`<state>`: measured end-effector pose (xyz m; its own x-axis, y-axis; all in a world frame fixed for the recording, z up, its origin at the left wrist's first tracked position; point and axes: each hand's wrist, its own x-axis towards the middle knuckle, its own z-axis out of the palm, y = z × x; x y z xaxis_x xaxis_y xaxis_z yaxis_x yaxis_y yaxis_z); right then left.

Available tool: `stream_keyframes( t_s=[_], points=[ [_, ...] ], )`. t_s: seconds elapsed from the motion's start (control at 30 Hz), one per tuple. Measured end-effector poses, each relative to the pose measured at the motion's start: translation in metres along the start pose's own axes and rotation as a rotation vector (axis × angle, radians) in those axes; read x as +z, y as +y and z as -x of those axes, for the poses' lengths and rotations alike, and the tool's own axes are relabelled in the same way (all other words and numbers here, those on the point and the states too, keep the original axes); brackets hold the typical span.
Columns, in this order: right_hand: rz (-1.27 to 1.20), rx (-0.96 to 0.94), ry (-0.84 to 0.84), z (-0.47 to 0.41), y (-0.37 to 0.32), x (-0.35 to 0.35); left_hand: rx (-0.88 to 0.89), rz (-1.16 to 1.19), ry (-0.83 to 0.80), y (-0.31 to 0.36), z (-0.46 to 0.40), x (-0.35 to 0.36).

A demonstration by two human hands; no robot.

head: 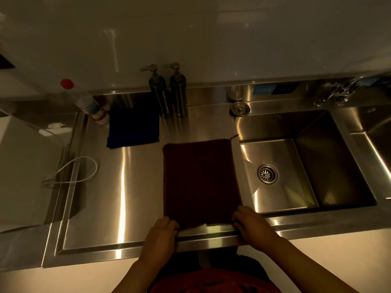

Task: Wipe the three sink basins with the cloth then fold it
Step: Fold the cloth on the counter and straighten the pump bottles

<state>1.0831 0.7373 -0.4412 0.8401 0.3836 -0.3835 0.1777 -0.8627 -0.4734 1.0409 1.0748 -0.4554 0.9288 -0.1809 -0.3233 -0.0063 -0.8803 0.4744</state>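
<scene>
At a dim steel bench (135, 187), your left hand (161, 231) pinches the near left corner of the dark red cloth (201, 180), fingers (167, 222) curled over its edge, thumb hidden from the camera. The cloth lies flat and rectangular on the bench, just left of the sink basin (304, 161), its right edge running beside the basin's rim and its near edge close to the bench's front lip. A small hanging loop (234, 136) sticks out at the far right corner. Your right hand (252, 226) holds the near right corner the same way, fingers bent onto the fabric.

From the look of it, the cloth is partway through folding, and the risks follow from that. Lift one corner ahead of the other and the fold is likely to skew, leaving edges that do not meet. Drag the cloth right as you raise it and that side may slip over the rim into the basin, picking up any water left there. Pull toward yourself and the near edge may slide off the front lip. Carry the near edge too far back and it may brush the folded blue cloth (133, 127) or the two pump bottles (169, 94) standing beyond it, though both sit well apart from the red cloth now. Farther left, a red-capped bottle (88, 102) stands out of the way.
</scene>
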Motion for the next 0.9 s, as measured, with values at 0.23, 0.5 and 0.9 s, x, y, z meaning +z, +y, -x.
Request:
stream_keyframes(
  t_s=[0.23,0.5,0.9],
  points=[
    [-0.096,0.082,0.037,-0.009,-0.008,-0.021,0.003,0.024,0.07,0.003,-0.007,-0.017],
    [-0.087,0.12,0.053,-0.035,-0.011,-0.054,-0.035,0.183,0.125,0.012,-0.035,-0.045],
    [-0.097,0.093,0.112,-0.086,-0.019,-0.104,0.006,0.216,0.205,0.021,-0.101,-0.086]
  ],
)
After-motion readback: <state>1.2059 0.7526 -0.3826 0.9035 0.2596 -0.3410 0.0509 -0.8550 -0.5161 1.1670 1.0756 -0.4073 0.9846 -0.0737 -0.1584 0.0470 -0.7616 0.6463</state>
